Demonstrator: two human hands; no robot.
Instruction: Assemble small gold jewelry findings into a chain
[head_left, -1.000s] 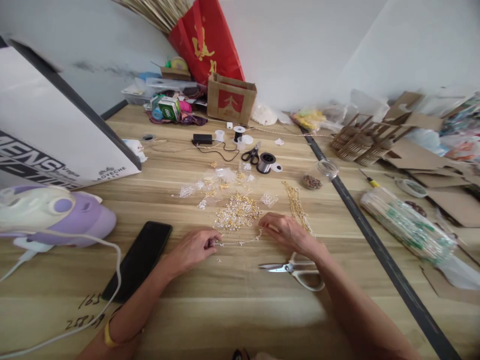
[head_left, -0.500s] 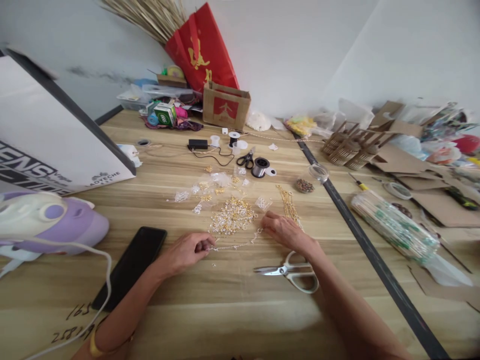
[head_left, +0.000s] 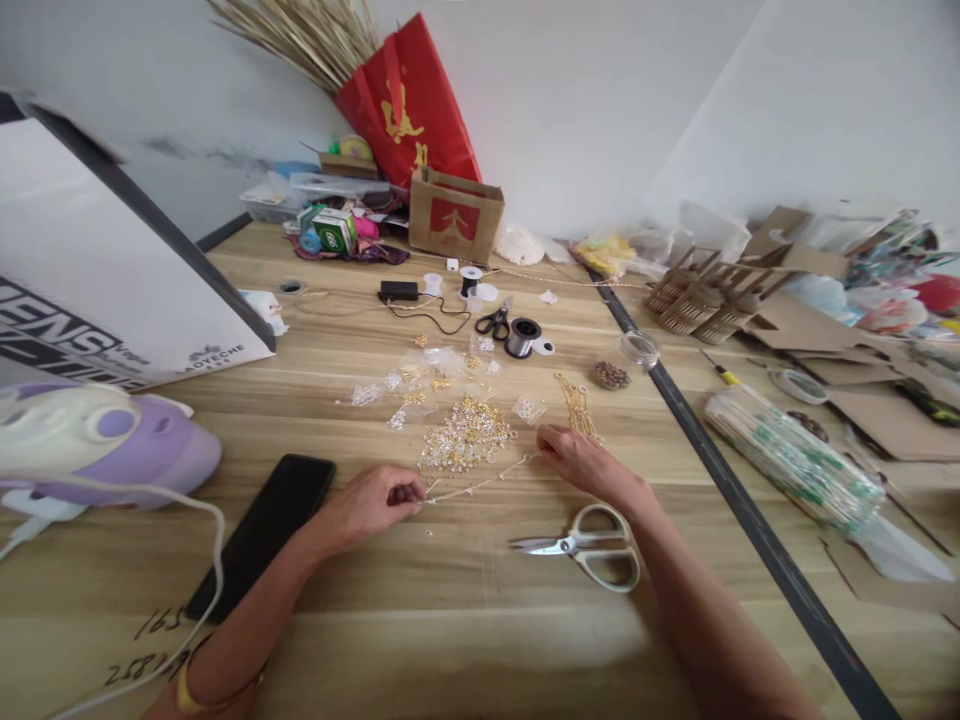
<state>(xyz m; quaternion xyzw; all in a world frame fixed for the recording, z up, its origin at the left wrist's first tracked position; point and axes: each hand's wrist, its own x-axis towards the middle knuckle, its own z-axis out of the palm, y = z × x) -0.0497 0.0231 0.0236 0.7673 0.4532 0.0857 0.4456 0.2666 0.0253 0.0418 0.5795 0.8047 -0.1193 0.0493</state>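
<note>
A thin chain bracelet (head_left: 480, 484) with small charms stretches between my two hands. My left hand (head_left: 382, 498) pinches its left end, beside the black phone. At the other end, my right hand (head_left: 574, 458) has its fingers closed on the chain, near a bundle of gold chains (head_left: 576, 408). Just beyond the bracelet lies a heap of gold and silver beads and findings (head_left: 465, 432). A small clear bag of rings (head_left: 528, 408) is close to my right fingertips. White-handled scissors (head_left: 581, 548) lie spread on the table below my right hand.
A black phone (head_left: 262, 530) and a purple and white device (head_left: 142, 445) with a cable are at the left. Farther back are a wire spool (head_left: 522, 338), black scissors (head_left: 493, 320) and a bead dish (head_left: 611, 375). Wrapped sticks (head_left: 791, 450) lie at the right.
My right hand has shifted slightly right, and the chain between my hands is straighter and more taut. My left hand stays nearly in place. The view has tilted a little.
</note>
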